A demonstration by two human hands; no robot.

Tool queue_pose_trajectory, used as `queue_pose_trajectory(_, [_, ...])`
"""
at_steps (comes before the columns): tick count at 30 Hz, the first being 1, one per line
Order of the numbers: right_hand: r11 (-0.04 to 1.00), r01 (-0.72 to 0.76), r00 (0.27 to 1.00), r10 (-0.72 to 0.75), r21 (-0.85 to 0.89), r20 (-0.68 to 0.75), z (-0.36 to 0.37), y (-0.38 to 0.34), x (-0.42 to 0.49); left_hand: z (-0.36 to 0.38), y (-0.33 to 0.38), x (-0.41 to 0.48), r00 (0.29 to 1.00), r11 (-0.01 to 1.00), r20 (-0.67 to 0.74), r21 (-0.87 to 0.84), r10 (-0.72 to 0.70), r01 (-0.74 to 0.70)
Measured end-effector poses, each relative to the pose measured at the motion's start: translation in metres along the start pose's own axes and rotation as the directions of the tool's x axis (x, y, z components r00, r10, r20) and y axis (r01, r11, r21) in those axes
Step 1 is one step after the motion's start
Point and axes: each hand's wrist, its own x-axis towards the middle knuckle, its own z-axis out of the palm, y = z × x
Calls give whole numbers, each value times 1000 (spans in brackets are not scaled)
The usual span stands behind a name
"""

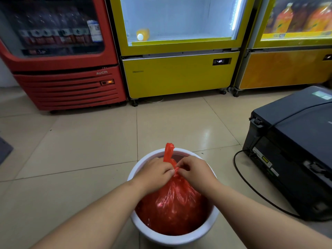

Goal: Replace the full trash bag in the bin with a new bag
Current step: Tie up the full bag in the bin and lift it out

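Note:
A full red trash bag (175, 205) sits inside a round white bin (172, 239) on the tiled floor, low in the middle of the view. Its mouth is gathered into a twisted neck, and one red tail (168, 152) sticks up above the bin's far rim. My left hand (156, 175) pinches the neck from the left. My right hand (195, 170) pinches it from the right, fingertips nearly touching the left ones. Both forearms reach in from the bottom edge. No fresh bag is in view.
Three drink coolers line the back: a red one (59, 87), a yellow one (179, 74) and an orange-yellow one (287, 69). A dark printer-like machine (294, 150) stands on the floor at the right, its black cable (240, 177) curving close to the bin.

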Motion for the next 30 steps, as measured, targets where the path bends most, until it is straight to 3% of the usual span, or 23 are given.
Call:
queue_pose_trajectory(1, [1000,15,999,-15,-16,-30,0,0,-1,-1,1,0,992,976,69,-184,-109,120])
queue_pose_trajectory(3, [995,71,995,-75,-69,-65,1,1,-6,-2,3,-3,955,824,168,-484,-245,296])
queue_pose_trajectory(5, [982,157,985,-164,-109,-54,3,2,-12,-2,3,-5,935,712,189,-608,-301,352])
queue_pose_trajectory(7, [966,195,980,-199,-168,-12,5,1,-16,-2,4,-6,927,669,196,-646,-319,367])
queue_pose_trajectory(10, [925,189,982,-180,-330,56,7,-3,-14,-2,4,-4,927,714,188,-593,-325,371])
queue_pose_trajectory(17, [855,290,957,-263,-429,123,5,-3,-17,-11,-11,-6,962,938,40,-215,-270,272])
queue_pose_trajectory(22, [837,290,949,-188,-464,253,2,15,-23,-13,-30,-14,948,954,-127,28,-292,298])
queue_pose_trajectory(27, [845,257,946,-120,-469,303,3,22,-19,-14,-36,-21,949,956,-140,37,-284,292])
queue_pose_trajectory(30, [924,171,963,-84,-342,254,3,22,-15,-20,-36,-20,949,955,-112,-1,-295,296])
